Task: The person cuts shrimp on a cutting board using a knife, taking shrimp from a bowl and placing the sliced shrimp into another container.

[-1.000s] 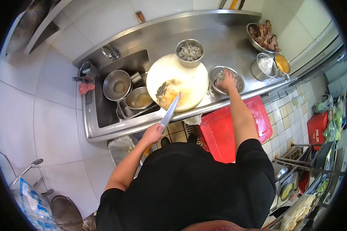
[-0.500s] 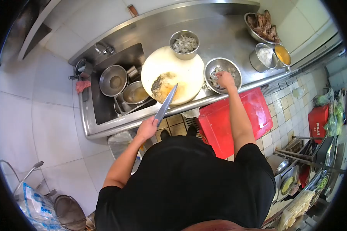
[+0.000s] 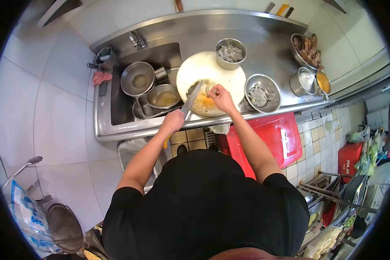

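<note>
My left hand (image 3: 173, 121) is closed around the handle of a knife (image 3: 191, 100), whose blade points up over the round white cutting board (image 3: 190, 65). Close to the blade, my right hand (image 3: 222, 99) pinches a small greyish shrimp (image 3: 209, 92) just over the board. Dark scraps (image 3: 192, 89) lie on the board beside the blade, with a wet orange-brown stain nearby. To the right of the board stands a steel bowl (image 3: 276, 102) with shrimp in it. A deeper steel bowl (image 3: 229, 66), full of shrimp, rests on the board's far edge.
Left of the board, the sink (image 3: 117, 113) holds several pans and bowls. At the back right are a bowl of dark meat (image 3: 307, 48), a container of white stuff (image 3: 300, 86) and one of yellow liquid (image 3: 323, 80). Below the counter edge sits a red lid (image 3: 281, 141).
My right hand has left the shrimp bowl and moved left to the board, a shrimp between its fingers. The knife stays in my left hand, its blade now closer to the scraps. The view has shifted.
</note>
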Tool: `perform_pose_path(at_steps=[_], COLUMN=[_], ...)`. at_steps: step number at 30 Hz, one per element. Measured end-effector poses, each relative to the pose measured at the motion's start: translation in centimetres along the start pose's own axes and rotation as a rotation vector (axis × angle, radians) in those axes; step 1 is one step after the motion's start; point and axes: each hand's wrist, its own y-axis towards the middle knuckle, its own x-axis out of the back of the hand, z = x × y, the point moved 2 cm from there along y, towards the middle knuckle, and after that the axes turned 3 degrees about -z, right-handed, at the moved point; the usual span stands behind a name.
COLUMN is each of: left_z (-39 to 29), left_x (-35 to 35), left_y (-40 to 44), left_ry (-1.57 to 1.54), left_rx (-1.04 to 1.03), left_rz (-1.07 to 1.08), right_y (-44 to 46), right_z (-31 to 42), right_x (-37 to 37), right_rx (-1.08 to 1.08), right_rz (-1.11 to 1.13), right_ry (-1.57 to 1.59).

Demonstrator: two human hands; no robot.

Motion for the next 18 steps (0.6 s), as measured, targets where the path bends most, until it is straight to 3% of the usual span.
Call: perform_pose_path(at_steps=[1, 2, 4, 9, 10, 18], left_z=[-0.2, -0.2, 0.4, 3.0, 3.1, 2.3], left_x=[0.2, 0.1, -1.3, -5.9, -6.1, -5.6], left_y=[-0.2, -0.4, -1.6, -4.1, -3.8, 0.4], left_ry=[-0.172, -0.345, -0.514, -1.035, -1.048, -1.124], left_rx=[0.089, 0.176, 0.226, 0.347, 0.313, 0.305], left_rz=[0.053, 0.11, 0.181, 0.391, 0.411, 0.511], right_y=[-0.6, -1.5, -2.7, -1.6, -1.3, -1.1], right_z=[-0.4, -1.5, -2.3, -2.7, -2.8, -2.1], right_x=[-1.0, -1.8, -2.5, -2.7, -2.9, -3.4], right_rx=[-0.086, -0.086, 0.324, 0.385, 0.352, 0.333], right_rz=[0.024, 0.027, -0.232, -0.096, -0.008, 0.001], right_ry=[-0.241, -0.248, -0.621, -0.542, -0.523, -0.557])
